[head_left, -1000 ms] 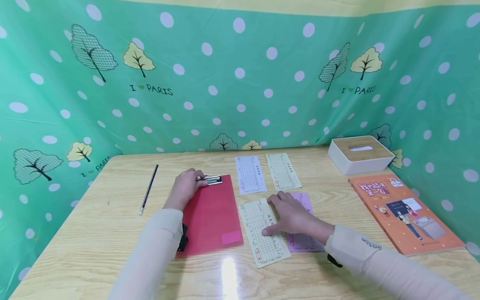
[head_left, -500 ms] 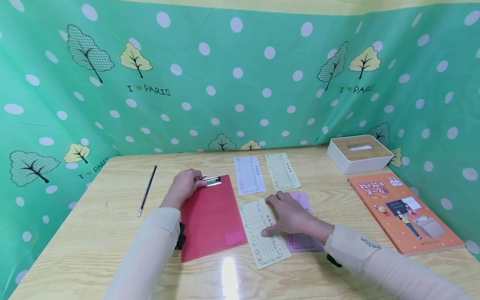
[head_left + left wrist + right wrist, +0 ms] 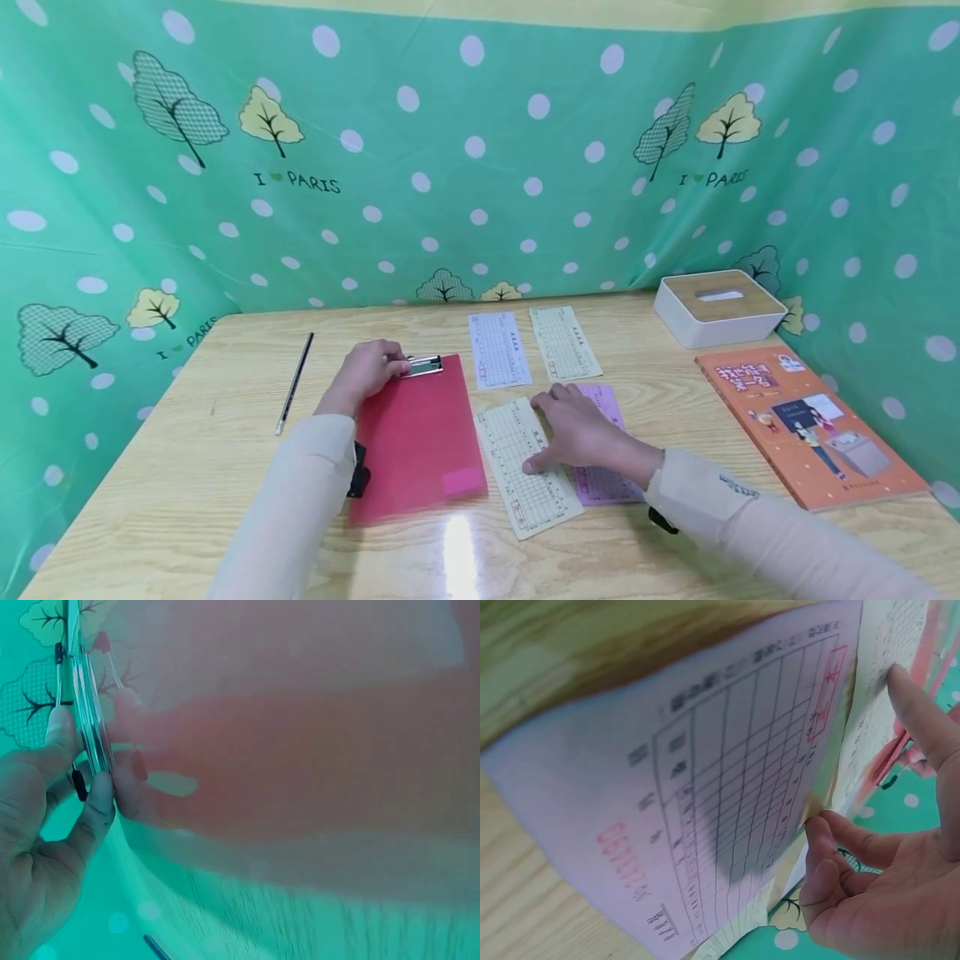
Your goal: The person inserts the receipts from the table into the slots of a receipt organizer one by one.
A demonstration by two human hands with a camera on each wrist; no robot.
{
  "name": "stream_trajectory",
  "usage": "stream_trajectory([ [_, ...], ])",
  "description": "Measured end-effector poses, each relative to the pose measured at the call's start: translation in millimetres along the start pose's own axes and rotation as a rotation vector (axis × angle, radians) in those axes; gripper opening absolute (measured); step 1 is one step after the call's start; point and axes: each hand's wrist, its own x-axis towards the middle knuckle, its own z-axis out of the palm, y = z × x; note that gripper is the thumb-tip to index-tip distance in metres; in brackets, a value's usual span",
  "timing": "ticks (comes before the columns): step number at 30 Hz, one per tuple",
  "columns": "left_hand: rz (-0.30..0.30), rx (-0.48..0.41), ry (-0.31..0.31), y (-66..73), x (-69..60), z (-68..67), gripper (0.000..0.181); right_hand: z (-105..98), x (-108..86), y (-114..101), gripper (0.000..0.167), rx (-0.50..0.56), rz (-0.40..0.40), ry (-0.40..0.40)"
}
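Note:
My left hand (image 3: 365, 372) grips the metal clip (image 3: 422, 365) at the top of a red clip folder (image 3: 423, 442). The left wrist view shows the thumb and fingers at the clip's wire levers (image 3: 77, 784), and the translucent red cover (image 3: 300, 765) beside them. My right hand (image 3: 577, 429) rests over a pale yellow printed slip (image 3: 525, 479), its thumb and fingertips spread and touching the paper. Partly beneath that hand and wrist lies a purple slip (image 3: 611, 483), seen large in the right wrist view as a lilac form (image 3: 727, 772) with a printed grid.
Farther back lie a white-lilac slip (image 3: 498, 350) and a pale green slip (image 3: 565, 342). A pencil (image 3: 294, 383) is left of the folder. On the right are an orange book (image 3: 810, 429) and a tissue box (image 3: 720, 308). A green curtain (image 3: 480, 167) encloses the table.
The folder's lower end swung slightly right, then back left, while my left hand kept its grip on the clip. My right hand has stayed nearly still on the yellow slip.

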Motion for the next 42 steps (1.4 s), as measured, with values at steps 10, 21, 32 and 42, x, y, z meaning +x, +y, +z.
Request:
stream_trajectory([
  [10,0.052,0.009,-0.011,0.0,0.2,2.6,0.013,-0.6,-1.4,-2.2,0.096,0.006,0.022,-0.006],
  [21,0.018,0.019,-0.034,0.1,-2.3,0.6,0.023,0.9,-0.6,-1.5,0.096,0.024,0.020,-0.003],
  [32,-0.020,-0.011,-0.032,-1.0,-2.1,-1.9,0.015,1.0,1.3,-2.4,0.096,0.018,0.031,-0.008],
  [42,-0.023,-0.049,-0.087,1.4,-2.4,-7.5,0.012,-0.6,2.7,-3.5,0.088,0.045,0.057,-0.010],
])
